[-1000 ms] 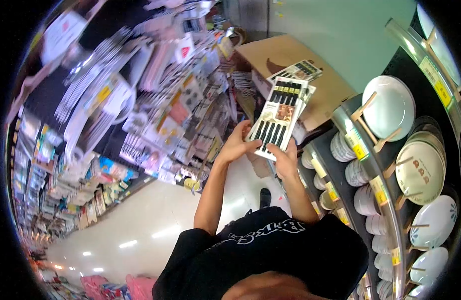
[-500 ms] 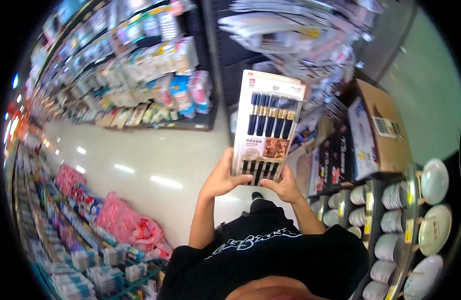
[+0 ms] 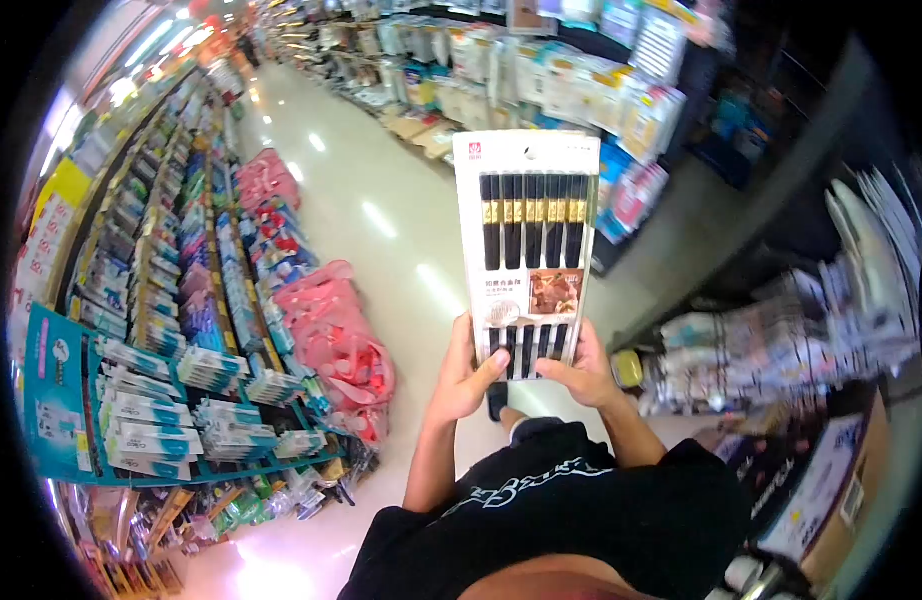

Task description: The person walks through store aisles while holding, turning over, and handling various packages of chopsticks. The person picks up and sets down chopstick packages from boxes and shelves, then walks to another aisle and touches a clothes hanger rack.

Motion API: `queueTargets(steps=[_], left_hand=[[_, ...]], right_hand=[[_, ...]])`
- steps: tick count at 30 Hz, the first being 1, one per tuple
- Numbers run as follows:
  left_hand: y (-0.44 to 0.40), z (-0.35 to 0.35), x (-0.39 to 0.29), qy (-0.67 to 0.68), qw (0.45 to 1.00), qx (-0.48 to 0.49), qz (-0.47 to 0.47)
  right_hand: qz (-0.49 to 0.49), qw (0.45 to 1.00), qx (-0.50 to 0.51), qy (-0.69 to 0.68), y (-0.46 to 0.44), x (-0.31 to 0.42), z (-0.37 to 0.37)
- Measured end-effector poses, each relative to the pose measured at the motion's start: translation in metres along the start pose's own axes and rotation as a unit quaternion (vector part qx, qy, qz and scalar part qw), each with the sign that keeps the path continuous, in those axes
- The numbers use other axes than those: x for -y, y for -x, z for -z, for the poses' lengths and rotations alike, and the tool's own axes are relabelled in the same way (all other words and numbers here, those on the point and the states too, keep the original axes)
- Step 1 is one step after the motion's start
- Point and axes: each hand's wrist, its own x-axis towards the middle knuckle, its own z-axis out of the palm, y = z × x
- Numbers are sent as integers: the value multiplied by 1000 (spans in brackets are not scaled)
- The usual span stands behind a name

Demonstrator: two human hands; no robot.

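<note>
A white package of black chopsticks with gold bands (image 3: 529, 250) is held upright in front of my body; more packs seem stacked behind it. My left hand (image 3: 463, 378) grips its lower left edge, thumb on the front. On the lower right edge my right hand (image 3: 584, 368) is closed in the same way, thumb pressed to the front. The fingers of both hands are partly hidden behind the package.
Shelves of small boxed goods (image 3: 141, 420) line the left side, with pink plastic bags (image 3: 331, 330) beside them. Hanging packets (image 3: 571, 90) fill a rack ahead. At the right are stacked packets (image 3: 771, 345) and a cardboard box (image 3: 866, 470).
The view has swung left, from the plate shelves and carton towards the aisle. The package is now upright and square to the camera, still in both hands.
</note>
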Motion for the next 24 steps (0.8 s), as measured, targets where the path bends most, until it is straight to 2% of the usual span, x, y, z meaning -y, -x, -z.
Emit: queueTargets(steps=[8,13,18,24], left_hand=[[-106,135,-30,-41,988,-104,-102],[-140,188,-30,-52,976,-180,-109],[-191,235,-7,-119,953,-252,-120],[-279,344,15,-91,947,-251,-180]], right_hand=[[-5,995,94,-30,-195,-45,-71],[-38,987,143,-58,-269,-61,-100],[-105,979,165,-53,-345,-82,-101],[-82,979,187,-21,-469,-119,-140]])
